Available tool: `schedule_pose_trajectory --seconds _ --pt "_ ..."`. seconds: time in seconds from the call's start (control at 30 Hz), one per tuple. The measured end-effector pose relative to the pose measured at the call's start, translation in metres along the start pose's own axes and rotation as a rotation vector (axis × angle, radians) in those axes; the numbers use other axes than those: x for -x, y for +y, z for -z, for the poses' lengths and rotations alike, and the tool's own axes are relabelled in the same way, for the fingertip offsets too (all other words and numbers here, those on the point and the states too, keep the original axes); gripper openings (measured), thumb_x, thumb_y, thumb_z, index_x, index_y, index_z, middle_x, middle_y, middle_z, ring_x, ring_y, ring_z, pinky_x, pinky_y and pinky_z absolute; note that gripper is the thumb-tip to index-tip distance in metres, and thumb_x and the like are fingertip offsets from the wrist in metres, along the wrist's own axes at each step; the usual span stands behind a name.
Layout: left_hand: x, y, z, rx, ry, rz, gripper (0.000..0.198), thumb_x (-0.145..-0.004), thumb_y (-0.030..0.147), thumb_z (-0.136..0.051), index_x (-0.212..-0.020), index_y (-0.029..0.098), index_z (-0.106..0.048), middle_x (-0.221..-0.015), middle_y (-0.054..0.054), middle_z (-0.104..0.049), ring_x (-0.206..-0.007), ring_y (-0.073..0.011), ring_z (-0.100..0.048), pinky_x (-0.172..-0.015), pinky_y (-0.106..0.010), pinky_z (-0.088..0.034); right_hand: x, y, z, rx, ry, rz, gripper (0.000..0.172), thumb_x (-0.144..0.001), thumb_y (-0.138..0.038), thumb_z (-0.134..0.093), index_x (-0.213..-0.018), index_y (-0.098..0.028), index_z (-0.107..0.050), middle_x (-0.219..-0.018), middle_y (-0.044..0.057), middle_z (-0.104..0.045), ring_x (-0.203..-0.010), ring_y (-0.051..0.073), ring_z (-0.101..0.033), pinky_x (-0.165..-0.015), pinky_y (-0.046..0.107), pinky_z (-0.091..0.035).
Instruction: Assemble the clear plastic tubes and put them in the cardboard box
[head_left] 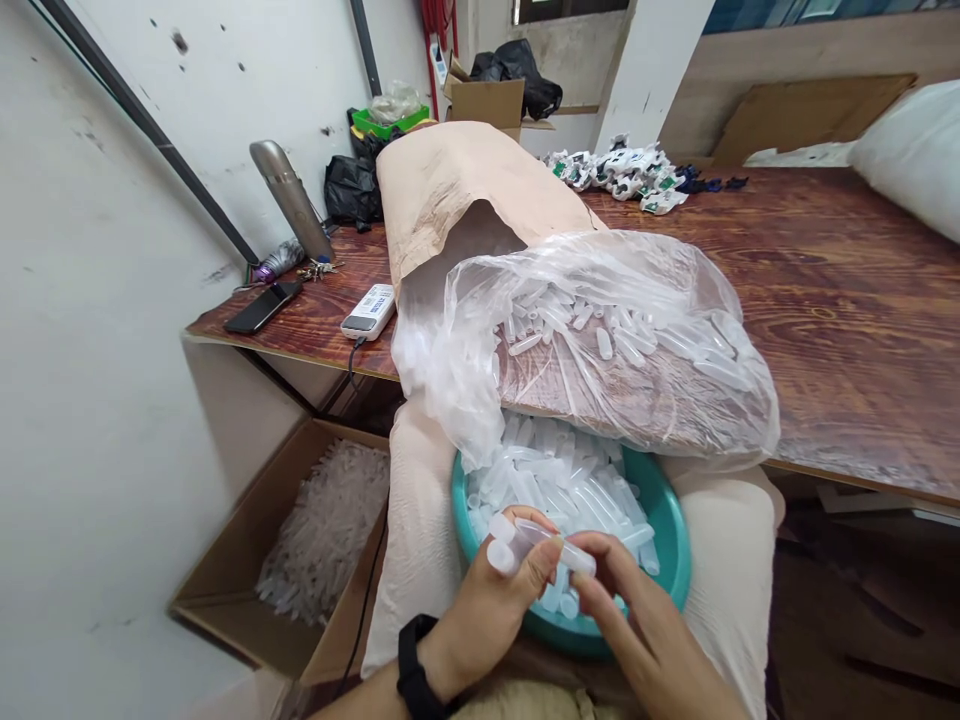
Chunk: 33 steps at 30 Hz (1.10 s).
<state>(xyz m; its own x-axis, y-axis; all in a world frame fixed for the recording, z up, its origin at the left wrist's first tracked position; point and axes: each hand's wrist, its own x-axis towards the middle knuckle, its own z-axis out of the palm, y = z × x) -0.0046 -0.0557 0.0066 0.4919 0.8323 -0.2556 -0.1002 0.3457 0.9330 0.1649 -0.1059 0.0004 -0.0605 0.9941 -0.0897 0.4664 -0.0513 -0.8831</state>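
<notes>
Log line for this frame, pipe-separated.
left hand: holds plastic tubes | right hand: pinches one tube | beneath: teal basin of tubes | beyond: clear bag with tubes

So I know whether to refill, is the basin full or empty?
Partly full: tubes lie heaped across the basin, but bare inner wall shows at the right.

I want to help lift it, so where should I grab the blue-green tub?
Probably by the rim of the blue-green tub on the person's right, coming down from above. That curved edge shows bare there. The clear plastic bag hides the far edge, and the left hand and right hand are over the near side.
</notes>
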Motion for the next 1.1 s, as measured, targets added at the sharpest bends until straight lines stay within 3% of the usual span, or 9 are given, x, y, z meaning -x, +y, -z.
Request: schedule_pose_trajectory --seconds 0.1,0.2,0.3,0.43,0.53,0.67,0.73,0.97,1.1 --pt "0.0 -0.002 0.0 -0.037 -0.026 -0.01 0.03 -0.097 0.049 -0.053 -0.103 0.02 -0.05 -0.072 0.004 -0.046 -0.068 -0.0123 -0.043 -0.068 -0.026 -0.039 0.001 -0.002 -0.005 -0.006 0.019 -0.014 0.037 -0.099 -0.056 -0.041 -0.093 -0.025 -0.058 -0.084 0.004 -0.064 -0.075 0.02 -0.061 -0.071 0.03 -0.049" --pt "0.0 -0.002 0.002 -0.115 -0.046 -0.01 0.029 -0.097 0.049 -0.052 -0.103 0.02 -0.05 -0.072 0.004 -0.046 -0.068 -0.0129 -0.043 -0.067 -0.027 -0.039 0.001 -0.005 -0.01 -0.269 -0.127 -0.111 0.053 -0.101 -0.062 -0.024 -0.073 -0.025 -0.048 -0.067 0.0 -0.055 -0.062 0.018 -0.055 -0.065 0.029 -0.048" --pt "-0.003 0.004 0.006 -0.156 -0.036 -0.017 0.028 -0.095 0.048 -0.054 -0.1 0.02 -0.053 -0.075 0.003 -0.05 -0.071 -0.0142 -0.048 -0.071 -0.028 -0.042 0.0 -0.005 -0.005 -0.381 -0.28 -0.185 0.057 -0.102 -0.063 -0.015 -0.073 -0.025 -0.047 -0.063 -0.001 -0.053 -0.06 0.017 -0.053 -0.064 0.029 -0.048" --pt "-0.017 0.016 0.02 -0.165 0.088 -0.088 0.024 -0.096 0.042 -0.049 -0.094 0.019 -0.057 -0.095 -0.004 -0.064 -0.091 -0.0188 -0.06 -0.088 -0.032 -0.045 -0.008 0.004 0.02 0.115 -0.322 -0.115 0.042 -0.104 -0.05 -0.031 -0.087 -0.023 -0.058 -0.083 0.004 -0.065 -0.08 0.022 -0.062 -0.075 0.033 -0.046" --pt "-0.031 0.024 0.031 -0.309 0.026 -0.093 0.019 -0.096 0.033 -0.045 -0.103 0.019 -0.056 -0.092 -0.004 -0.069 -0.089 -0.0197 -0.064 -0.084 -0.032 -0.049 -0.016 0.01 0.03 0.424 -0.388 -0.057 0.019 -0.099 -0.029 -0.047 -0.105 -0.023 -0.065 -0.104 0.007 -0.07 -0.098 0.026 -0.066 -0.084 0.036 -0.045" --pt "-0.046 0.027 0.033 -1.093 -0.19 -0.129 0.021 -0.092 0.021 -0.048 -0.11 0.018 -0.059 -0.104 -0.007 -0.071 -0.097 -0.0229 -0.066 -0.084 -0.034 -0.051 -0.026 0.007 0.023 0.665 -0.554 -0.005 0.032 -0.087 -0.004 -0.053 -0.108 -0.023 -0.069 -0.11 0.006 -0.072 -0.099 0.025 -0.07 -0.08 0.031 -0.048" --pt "-0.05 0.022 0.03 -1.329 -0.269 -0.137 0.018 -0.087 0.019 -0.056 -0.103 0.014 -0.064 -0.104 -0.012 -0.072 -0.099 -0.0286 -0.066 -0.085 -0.039 -0.05 -0.03 0.005 0.017 0.742 -0.575 0.007 0.036 -0.081 0.002 -0.053 -0.101 -0.021 -0.071 -0.104 0.007 -0.073 -0.094 0.026 -0.072 -0.074 0.031 -0.047" --pt "-0.054 0.005 0.018 -1.443 -0.393 -0.11 0.014 -0.077 0.021 -0.071 -0.085 0.01 -0.069 -0.09 -0.018 -0.073 -0.086 -0.0345 -0.068 -0.078 -0.043 -0.051 -0.038 0.017 0.003 0.848 -0.543 -0.01 0.036 -0.071 0.007 -0.056 -0.094 -0.014 -0.072 -0.095 0.014 -0.075 -0.086 0.033 -0.074 -0.063 0.031 -0.043" --pt "-0.047 0.014 0.024 -1.385 -0.333 -0.118 0.019 -0.08 0.026 -0.068 -0.095 0.013 -0.067 -0.1 -0.013 -0.072 -0.094 -0.0296 -0.067 -0.08 -0.036 -0.049 -0.033 0.022 0.005 0.824 -0.474 -0.004 0.035 -0.079 0.005 -0.051 -0.099 -0.015 -0.071 -0.094 0.013 -0.074 -0.085 0.031 -0.073 -0.062 0.03 -0.042"
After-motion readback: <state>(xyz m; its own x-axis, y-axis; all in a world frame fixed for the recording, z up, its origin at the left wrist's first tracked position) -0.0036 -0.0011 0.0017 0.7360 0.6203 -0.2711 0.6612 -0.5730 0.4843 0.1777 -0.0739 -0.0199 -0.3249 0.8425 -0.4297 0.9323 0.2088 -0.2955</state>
